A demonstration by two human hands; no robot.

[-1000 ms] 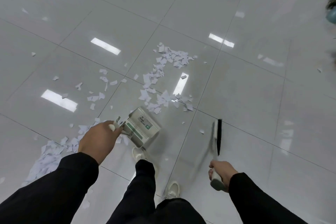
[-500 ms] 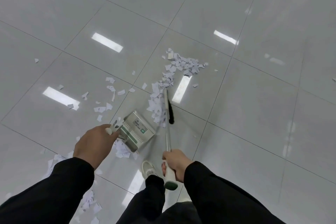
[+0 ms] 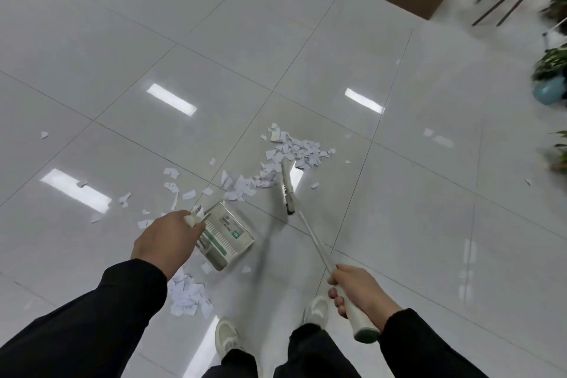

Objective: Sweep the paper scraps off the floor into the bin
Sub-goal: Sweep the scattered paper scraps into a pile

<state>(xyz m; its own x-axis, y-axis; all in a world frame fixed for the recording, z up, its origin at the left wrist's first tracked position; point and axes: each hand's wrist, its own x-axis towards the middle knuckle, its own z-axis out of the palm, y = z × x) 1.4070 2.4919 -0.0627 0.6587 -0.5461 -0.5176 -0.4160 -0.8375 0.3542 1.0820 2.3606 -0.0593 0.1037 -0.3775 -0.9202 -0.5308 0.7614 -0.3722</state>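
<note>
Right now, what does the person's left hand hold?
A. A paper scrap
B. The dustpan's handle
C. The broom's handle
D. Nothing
B: the left hand grips the dustpan by its handle, while the right hand holds the broom.

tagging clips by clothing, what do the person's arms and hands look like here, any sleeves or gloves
Both arms wear long, plain black sleeves reaching the wrists. The left hand and right hand are bare: no gloves, and no watch or rings show. No markings are visible on the sleeves.
</note>
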